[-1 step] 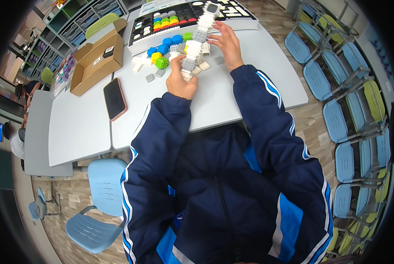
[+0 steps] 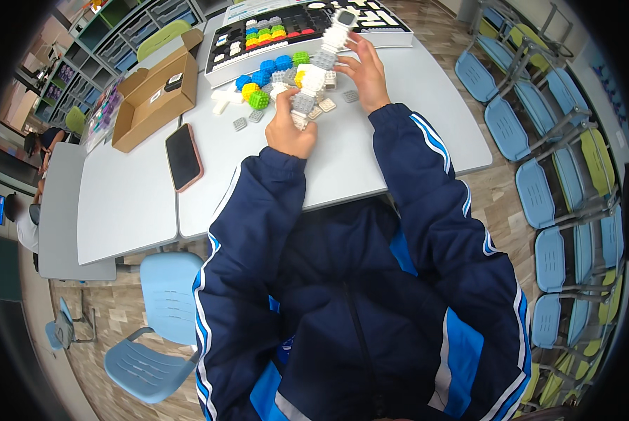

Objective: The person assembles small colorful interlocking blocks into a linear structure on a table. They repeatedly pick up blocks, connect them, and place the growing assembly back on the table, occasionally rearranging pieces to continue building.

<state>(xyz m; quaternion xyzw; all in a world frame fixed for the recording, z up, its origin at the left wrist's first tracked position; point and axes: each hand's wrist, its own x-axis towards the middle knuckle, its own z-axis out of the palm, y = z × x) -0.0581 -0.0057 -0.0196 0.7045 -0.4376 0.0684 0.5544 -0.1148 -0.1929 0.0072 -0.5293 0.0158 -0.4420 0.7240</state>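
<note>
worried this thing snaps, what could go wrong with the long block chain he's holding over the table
The long white and grey block chain is held only at its ends, by the left hand and right hand, so its unsupported middle could pull apart. Falling pieces might scatter the loose blue, green and yellow studded cubes below. The black phone in a pink case lies nearby and could get bumped.

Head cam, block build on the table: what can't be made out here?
- Left hand: its fingers curl round the lower end of the white and grey block column, so the grip there is hidden.
- Right hand: the palm faces away, so contact with the column is unclear.
- Block tray: far edge cut off by the picture's top.
- Phone: screen dark, nothing readable.
</note>
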